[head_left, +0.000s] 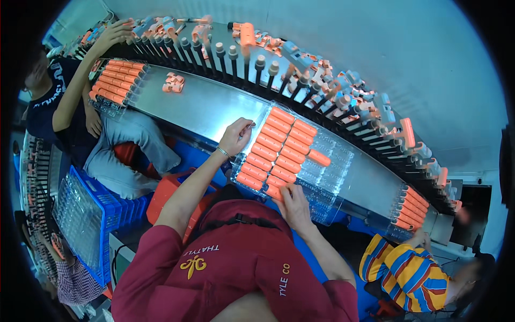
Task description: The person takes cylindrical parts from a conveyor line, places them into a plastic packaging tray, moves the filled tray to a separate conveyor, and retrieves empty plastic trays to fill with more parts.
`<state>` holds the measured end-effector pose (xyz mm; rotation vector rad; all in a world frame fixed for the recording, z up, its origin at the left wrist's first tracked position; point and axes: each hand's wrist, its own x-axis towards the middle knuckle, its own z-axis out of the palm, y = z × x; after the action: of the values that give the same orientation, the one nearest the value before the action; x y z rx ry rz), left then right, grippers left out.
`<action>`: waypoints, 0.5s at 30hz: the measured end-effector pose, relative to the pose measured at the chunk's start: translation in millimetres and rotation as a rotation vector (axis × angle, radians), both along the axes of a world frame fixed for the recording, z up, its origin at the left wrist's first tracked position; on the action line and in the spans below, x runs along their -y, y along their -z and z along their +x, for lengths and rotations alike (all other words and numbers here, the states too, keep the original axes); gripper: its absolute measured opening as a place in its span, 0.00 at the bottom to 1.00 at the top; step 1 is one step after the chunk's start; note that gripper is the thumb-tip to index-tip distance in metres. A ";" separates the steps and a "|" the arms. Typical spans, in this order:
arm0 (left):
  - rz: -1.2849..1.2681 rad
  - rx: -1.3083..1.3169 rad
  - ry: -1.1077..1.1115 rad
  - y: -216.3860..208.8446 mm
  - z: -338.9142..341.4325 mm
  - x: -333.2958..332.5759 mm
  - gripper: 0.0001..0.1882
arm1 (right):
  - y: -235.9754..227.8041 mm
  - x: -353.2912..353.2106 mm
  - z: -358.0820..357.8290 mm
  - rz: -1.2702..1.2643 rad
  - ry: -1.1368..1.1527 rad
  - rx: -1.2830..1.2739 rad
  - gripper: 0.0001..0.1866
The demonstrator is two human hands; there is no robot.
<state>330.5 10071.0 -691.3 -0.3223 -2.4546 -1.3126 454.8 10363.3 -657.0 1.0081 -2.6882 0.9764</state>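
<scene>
A clear plastic tray (335, 172) lies on the metal bench in front of me, with two columns of orange cylindrical plastic pieces (268, 144) in its left and middle part. One more orange piece (319, 158) lies apart, to the right of the second column. My right hand (295, 206) is at the tray's near edge, its fingers closed on the end of the nearest orange piece (274, 192). My left hand (236, 137) is beside the tray's far left side with its fingers curled together; what they hold, if anything, is hidden.
Behind the tray runs a curved row of black upright pegs (233, 60), with orange and white parts heaped behind. Co-workers sit on both sides, near filled trays (115, 80). Small orange parts (173, 82) lie on the bench. A blue crate (110, 214) and red bin (166, 196) stand lower left.
</scene>
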 end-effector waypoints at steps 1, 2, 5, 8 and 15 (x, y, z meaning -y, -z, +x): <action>0.001 0.006 0.005 -1.9 0.9 -0.7 0.08 | 10.6 1.0 4.9 -0.006 0.016 0.002 0.22; 0.000 0.003 0.009 -2.2 1.6 -1.1 0.08 | 9.7 2.1 6.8 -0.007 0.020 0.000 0.22; -0.016 -0.001 0.019 -5.5 4.7 -4.3 0.08 | -0.1 1.6 9.9 -0.084 0.063 -0.014 0.23; -0.008 -0.033 0.014 -7.5 7.4 -7.8 0.08 | -76.6 -7.7 -6.7 -0.294 0.097 0.240 0.18; 0.019 -0.012 0.041 -19.3 10.9 -29.3 0.07 | -343.1 -0.3 14.3 -0.747 -0.271 0.441 0.29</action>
<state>341.3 10100.3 -672.0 -0.3765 -2.4356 -1.3461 469.2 10363.5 -313.9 1.0661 -2.1182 2.2441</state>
